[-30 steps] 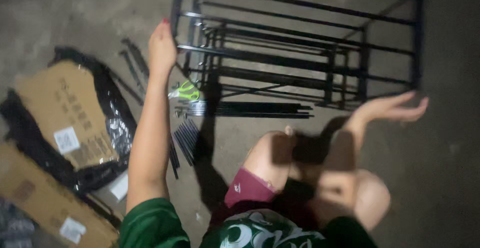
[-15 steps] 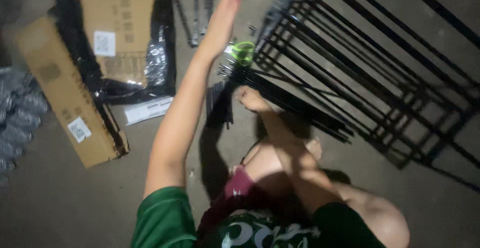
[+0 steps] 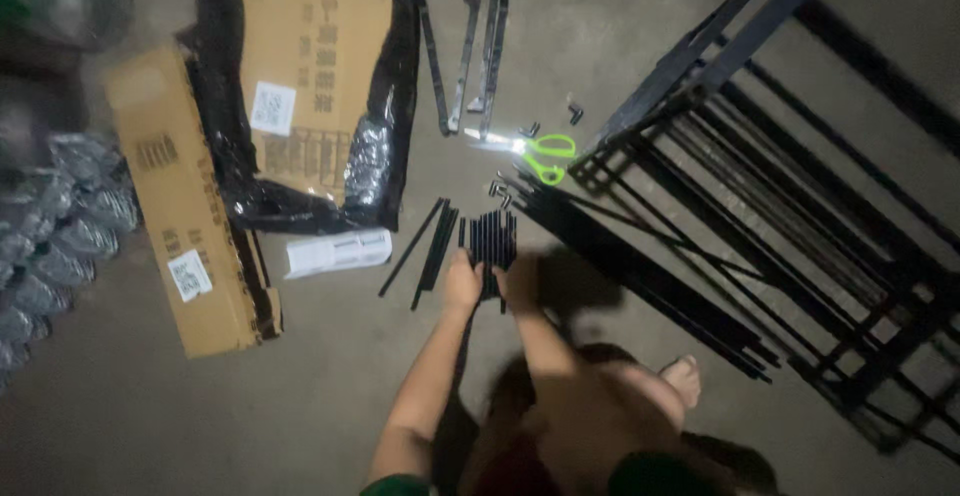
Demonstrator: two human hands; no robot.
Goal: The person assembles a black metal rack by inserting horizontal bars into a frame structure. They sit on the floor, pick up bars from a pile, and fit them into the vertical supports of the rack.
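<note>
Hands [image 3: 490,281] on black rods [image 3: 490,241] — long axis pointing away, floor-flat

We see both hands on a bundle of short black rods [image 3: 490,241] on the concrete floor [image 3: 330,406]: the left hand [image 3: 462,281] and the right hand [image 3: 520,281] touch its near end. Green-handled scissors [image 3: 540,156] lie just beyond, beside a black metal rack [image 3: 760,206].
</note>
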